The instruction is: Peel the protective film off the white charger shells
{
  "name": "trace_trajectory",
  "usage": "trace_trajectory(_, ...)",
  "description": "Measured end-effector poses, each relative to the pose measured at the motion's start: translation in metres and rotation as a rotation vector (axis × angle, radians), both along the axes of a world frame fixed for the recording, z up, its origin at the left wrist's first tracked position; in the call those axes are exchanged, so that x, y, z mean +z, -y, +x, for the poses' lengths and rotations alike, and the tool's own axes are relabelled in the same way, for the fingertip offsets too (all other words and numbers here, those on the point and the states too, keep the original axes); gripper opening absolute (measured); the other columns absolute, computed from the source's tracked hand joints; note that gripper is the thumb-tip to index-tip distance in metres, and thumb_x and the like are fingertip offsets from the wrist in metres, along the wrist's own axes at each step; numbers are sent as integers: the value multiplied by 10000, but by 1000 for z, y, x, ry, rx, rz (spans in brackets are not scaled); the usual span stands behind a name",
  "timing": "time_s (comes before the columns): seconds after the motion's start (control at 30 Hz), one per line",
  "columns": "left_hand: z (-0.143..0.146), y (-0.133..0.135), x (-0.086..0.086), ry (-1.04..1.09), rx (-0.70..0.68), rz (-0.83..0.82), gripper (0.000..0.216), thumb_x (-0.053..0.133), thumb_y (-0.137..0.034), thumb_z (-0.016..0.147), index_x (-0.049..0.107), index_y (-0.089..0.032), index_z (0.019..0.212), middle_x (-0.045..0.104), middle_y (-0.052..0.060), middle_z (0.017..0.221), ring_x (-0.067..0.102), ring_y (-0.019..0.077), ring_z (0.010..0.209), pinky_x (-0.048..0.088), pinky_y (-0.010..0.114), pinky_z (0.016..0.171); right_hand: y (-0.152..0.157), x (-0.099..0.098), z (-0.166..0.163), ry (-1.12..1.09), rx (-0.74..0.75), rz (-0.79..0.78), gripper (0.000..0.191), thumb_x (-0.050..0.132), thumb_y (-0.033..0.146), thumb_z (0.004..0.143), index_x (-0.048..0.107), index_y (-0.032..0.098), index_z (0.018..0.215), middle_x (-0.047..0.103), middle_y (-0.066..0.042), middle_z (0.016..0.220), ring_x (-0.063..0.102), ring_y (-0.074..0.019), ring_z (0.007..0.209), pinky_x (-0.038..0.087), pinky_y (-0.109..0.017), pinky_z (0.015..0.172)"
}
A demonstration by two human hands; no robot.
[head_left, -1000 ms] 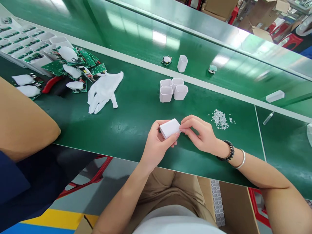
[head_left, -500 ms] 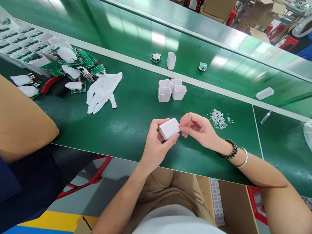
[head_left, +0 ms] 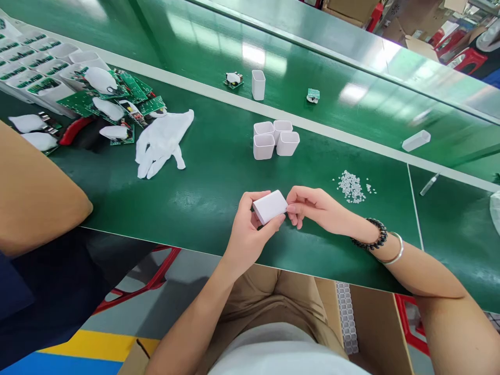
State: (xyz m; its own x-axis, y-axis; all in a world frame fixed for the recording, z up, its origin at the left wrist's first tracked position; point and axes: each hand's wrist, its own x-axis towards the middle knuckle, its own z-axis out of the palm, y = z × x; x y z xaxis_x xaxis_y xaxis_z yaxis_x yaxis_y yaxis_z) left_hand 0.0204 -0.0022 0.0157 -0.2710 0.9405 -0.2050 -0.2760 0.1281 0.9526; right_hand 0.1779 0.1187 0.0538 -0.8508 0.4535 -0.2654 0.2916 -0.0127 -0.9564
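Observation:
My left hand (head_left: 250, 224) grips a small white plastic casing (head_left: 270, 206) by its edges, tilted above the near part of the green table. At the casing's right end, the fingers of my right hand (head_left: 314, 208) are pinched together; whatever they hold there is too small to make out. Several similar white casings (head_left: 263, 147) stand upright in a cluster just beyond my hands, their open tops facing up. A heap of tiny clear pieces (head_left: 351, 186) lies on the table to the right of my right hand.
A white glove (head_left: 162, 146) lies left of the casings, beside piled green circuit boards (head_left: 135, 86) and red-handled pliers (head_left: 76, 130). Filled casings (head_left: 31, 62) stand in rows at far left. A person's arm (head_left: 39, 198) reaches in from the left. A small tube (head_left: 429, 184) lies right.
The camera view has shifted slightly. My left hand keeps its grip on the casing, while my right fingers have moved slightly lower at the casing's right end.

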Motion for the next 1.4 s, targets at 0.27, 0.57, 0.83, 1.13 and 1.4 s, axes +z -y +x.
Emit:
trace_trajectory(0.27,0,0,-5,-17,3,-5,480,793,-305,790,523,-194,1172,602,61,1116,640,162,945,551,256,736,0,3,1,45,17,70,212,571,353,1003,545,188,873,619,16,758,603,-97,661,526,-225,642)
trace_trajectory(0.57,1,2,-9,-152,21,6,421,782,-296,792,554,-204,1133,572,78,1159,611,185,990,533,275,772,5,-5,-2,111,-23,32,198,532,326,997,516,199,847,571,21,736,575,-111,631,554,-232,547)
trace_trajectory(0.83,0,3,-7,-92,-33,-5,440,750,-323,838,528,-214,1201,562,78,1198,603,183,1019,533,307,841,4,6,3,105,50,142,223,485,319,1030,522,190,853,581,27,718,558,-85,609,505,-200,579)
trace_trajectory(1.13,-1,4,-6,-63,-65,-17,430,745,-314,855,529,-202,1209,577,68,1157,607,157,974,538,276,802,10,0,4,115,54,271,200,472,307,1032,499,197,867,580,31,716,534,-83,595,436,-203,559)
trace_trajectory(1.4,-2,3,-4,-45,-62,1,419,751,-309,854,534,-193,1194,603,50,1096,614,122,886,532,216,696,7,0,4,60,49,235,207,459,295,1033,503,192,859,577,28,719,524,-82,598,433,-207,576)
